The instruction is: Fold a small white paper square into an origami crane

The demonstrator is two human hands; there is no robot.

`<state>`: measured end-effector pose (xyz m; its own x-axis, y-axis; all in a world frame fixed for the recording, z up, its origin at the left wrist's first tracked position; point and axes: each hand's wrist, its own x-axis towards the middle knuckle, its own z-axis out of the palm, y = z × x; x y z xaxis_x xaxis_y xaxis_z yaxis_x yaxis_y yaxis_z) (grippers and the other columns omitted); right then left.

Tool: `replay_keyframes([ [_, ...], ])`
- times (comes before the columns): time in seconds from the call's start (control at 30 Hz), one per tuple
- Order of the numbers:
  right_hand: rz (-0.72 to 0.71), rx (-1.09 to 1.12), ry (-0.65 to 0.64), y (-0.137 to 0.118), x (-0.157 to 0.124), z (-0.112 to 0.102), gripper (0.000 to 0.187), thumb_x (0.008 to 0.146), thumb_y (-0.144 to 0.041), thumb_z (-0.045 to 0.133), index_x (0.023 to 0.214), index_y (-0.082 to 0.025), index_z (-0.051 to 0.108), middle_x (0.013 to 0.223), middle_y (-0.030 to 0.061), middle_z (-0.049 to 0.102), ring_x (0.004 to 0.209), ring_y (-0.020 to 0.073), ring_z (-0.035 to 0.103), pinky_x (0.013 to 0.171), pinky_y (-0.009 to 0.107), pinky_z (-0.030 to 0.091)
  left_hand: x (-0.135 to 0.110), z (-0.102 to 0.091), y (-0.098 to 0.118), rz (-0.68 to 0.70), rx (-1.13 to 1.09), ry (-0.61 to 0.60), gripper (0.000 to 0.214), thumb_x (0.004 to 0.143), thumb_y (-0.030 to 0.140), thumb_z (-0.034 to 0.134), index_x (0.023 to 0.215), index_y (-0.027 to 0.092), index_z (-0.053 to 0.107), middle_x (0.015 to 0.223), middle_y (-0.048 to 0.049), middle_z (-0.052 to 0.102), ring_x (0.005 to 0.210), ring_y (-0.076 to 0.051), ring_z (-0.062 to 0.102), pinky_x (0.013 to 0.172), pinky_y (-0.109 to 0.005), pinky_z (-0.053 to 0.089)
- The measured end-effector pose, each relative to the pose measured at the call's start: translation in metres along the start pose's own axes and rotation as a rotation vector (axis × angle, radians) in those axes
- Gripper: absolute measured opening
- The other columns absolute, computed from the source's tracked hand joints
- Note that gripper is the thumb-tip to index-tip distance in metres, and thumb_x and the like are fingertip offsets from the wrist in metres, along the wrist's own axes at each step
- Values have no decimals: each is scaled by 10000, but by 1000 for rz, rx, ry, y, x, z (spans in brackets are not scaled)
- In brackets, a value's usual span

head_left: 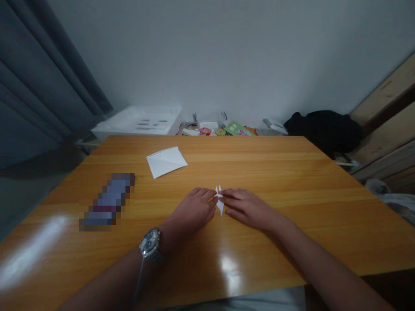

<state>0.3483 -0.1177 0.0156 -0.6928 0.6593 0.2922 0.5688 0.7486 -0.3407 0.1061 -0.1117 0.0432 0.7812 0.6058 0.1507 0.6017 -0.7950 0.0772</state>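
A small piece of white folded paper [220, 207] lies on the wooden table, with two narrow points at its far end and one broader point towards me. From the left, my left hand [199, 206] pinches its edge, fingers curled together. My right hand [246, 207] holds the opposite side by the fingertips, its lower fingers stretched along the table. Both sets of fingertips meet near the paper's middle and cover part of it. A metal watch [150, 243] is on my left wrist.
A white sheet [167, 162] with a perforated edge lies further back on the table [259, 164]. At left is a pixelated flat object [108, 201]. Behind the far edge are a white foam tray [139, 121], a green packet [238, 128] and a black cloth-like heap [324, 127].
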Motion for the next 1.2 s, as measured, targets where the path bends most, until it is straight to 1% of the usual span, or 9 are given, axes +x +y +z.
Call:
replay_keyframes([
  [0.17, 5, -14, -11, 1, -1, 1, 428, 983, -324, 573, 1405, -251, 565, 1415, 117, 591, 1289, 272, 568, 1079, 463, 471, -2, -1, -4, 39, -11, -32, 290, 993, 256, 473, 1217, 148, 623, 1070, -113, 689, 977, -267, 640, 885, -412, 481],
  [0.37, 8, -8, -28, 3, 0, -1, 392, 1006, -311, 532, 1389, -249, 583, 1415, 98, 599, 1283, 250, 581, 1091, 452, 469, -6, 1, -4, 46, -56, 2, 301, 963, 308, 562, 1229, 180, 620, 1194, -118, 667, 1089, -283, 625, 933, -424, 468],
  [0.53, 7, 25, -22, 3, 0, -2, 378, 1006, -285, 531, 1375, -244, 599, 1407, 105, 604, 1288, 253, 580, 1103, 465, 457, -6, 0, 0, 30, -37, -42, 282, 976, 295, 540, 1202, 151, 628, 1126, -118, 694, 1034, -276, 649, 932, -421, 473],
  [0.63, 5, 25, -16, 2, 0, -1, 358, 1004, -275, 534, 1351, -247, 618, 1416, 105, 595, 1299, 255, 567, 1098, 465, 456, -6, -2, 1, 57, -50, -47, 291, 998, 341, 512, 1209, 180, 632, 1094, -101, 702, 1002, -267, 657, 914, -418, 479],
  [0.8, 17, 12, -10, 2, 0, 2, 330, 1011, -290, 519, 1310, -226, 642, 1397, 108, 610, 1268, 260, 583, 1067, 452, 469, -6, -1, 1, 79, -25, -35, 286, 983, 406, 538, 1158, 219, 666, 1103, -87, 681, 985, -270, 645, 904, -435, 472],
  [0.9, 47, 49, 45, 3, 3, 6, 272, 1008, -284, 525, 1226, -241, 682, 1324, 81, 662, 1207, 243, 620, 1029, 429, 484, -6, 0, 0, 81, -22, -31, 282, 989, 398, 529, 1151, 219, 674, 1087, -86, 682, 974, -263, 645, 906, -431, 466],
  [1.0, 127, 145, 137, 2, 7, 11, 222, 1001, -256, 533, 1150, -237, 696, 1196, 68, 713, 1101, 211, 657, 969, 381, 507, -4, -1, -2, 86, -60, -18, 295, 1003, 403, 504, 1154, 217, 676, 1101, -90, 694, 980, -261, 651, 906, -423, 465],
  [1.1, 216, 202, 222, -2, 11, 13, 157, 975, -223, 564, 1072, -226, 689, 1084, 64, 709, 1007, 197, 654, 898, 348, 515, -1, -3, -3, 92, -121, -5, 338, 1016, 395, 485, 1253, 200, 626, 1107, -95, 710, 982, -252, 662, 877, -387, 475],
  [1.2, 296, 161, 280, -5, 12, 14, 38, 915, -228, 652, 947, -214, 668, 1023, 67, 676, 969, 213, 625, 865, 357, 504, 0, -4, -2, 79, -159, -3, 338, 1024, 354, 472, 1295, 192, 594, 1032, -86, 729, 914, -240, 675, 815, -357, 481],
])
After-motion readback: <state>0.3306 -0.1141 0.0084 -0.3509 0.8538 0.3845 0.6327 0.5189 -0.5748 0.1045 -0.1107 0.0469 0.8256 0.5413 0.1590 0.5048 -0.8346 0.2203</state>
